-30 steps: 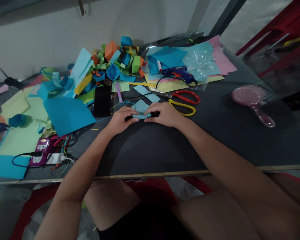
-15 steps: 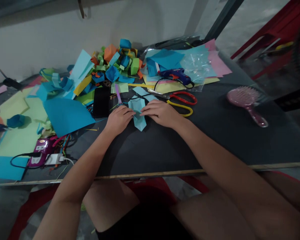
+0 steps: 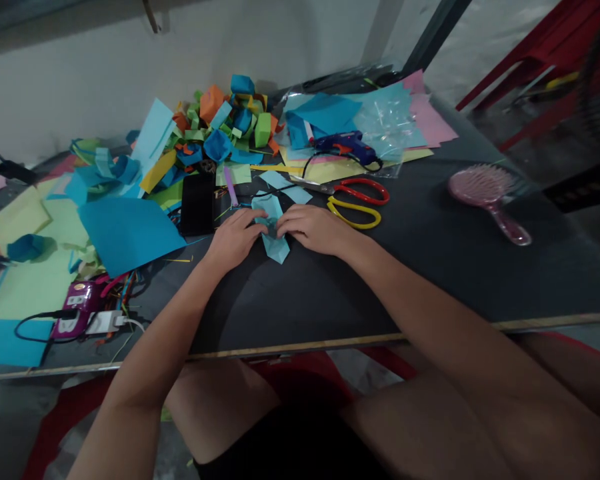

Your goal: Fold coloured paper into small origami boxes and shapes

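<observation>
A small light-blue folded paper piece (image 3: pixel 274 245) lies on the dark table (image 3: pixel 430 273) between my hands. My left hand (image 3: pixel 233 239) presses its left side with the fingertips, and my right hand (image 3: pixel 313 229) pinches its right side. The paper's pointed lower tip sticks out toward me below the fingers; its upper flap rises beyond them. Both hands rest on the table.
Red-and-yellow scissors (image 3: pixel 356 200) lie just beyond my right hand. A blue glue gun (image 3: pixel 346 145), a black phone (image 3: pixel 197 204), a large blue sheet (image 3: pixel 125 232), a pile of folded coloured papers (image 3: pixel 220 130), a pink hairbrush (image 3: pixel 487 193) and a purple charger (image 3: pixel 75 315) surround the spot.
The flat paper under my fingers has been opened into a longer shape with a point toward me. Both hands have closed in on its middle.
</observation>
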{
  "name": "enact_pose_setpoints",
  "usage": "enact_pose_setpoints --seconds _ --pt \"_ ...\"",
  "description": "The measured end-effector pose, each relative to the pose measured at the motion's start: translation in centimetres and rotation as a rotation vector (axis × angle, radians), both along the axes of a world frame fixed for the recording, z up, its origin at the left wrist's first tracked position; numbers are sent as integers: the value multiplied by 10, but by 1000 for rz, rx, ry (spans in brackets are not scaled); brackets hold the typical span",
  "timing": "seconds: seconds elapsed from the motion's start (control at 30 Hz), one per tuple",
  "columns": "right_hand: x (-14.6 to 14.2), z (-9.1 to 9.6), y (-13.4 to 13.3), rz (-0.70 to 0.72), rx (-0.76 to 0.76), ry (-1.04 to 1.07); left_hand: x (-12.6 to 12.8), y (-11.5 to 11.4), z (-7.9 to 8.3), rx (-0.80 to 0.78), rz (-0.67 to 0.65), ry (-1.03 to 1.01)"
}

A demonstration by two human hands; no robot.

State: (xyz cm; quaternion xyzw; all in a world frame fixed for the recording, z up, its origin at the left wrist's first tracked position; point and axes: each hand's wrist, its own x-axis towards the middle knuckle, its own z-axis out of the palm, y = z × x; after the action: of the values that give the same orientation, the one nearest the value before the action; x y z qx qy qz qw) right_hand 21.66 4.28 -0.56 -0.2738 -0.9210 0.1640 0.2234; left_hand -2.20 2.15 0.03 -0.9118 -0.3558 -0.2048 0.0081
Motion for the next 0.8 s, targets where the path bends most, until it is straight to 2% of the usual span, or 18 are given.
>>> enact_pose_setpoints --seconds 0.27,0.47,0.8 --pt "6 9 -2 30 -127 -12 -5 1 7 -132 -111 -19" --pt "11 12 1 82 -164 -39 -8 2 10 -189 -147 -42" --pt "14 18 1 69 -222 -59 -12 5 12 -289 -187 -144"
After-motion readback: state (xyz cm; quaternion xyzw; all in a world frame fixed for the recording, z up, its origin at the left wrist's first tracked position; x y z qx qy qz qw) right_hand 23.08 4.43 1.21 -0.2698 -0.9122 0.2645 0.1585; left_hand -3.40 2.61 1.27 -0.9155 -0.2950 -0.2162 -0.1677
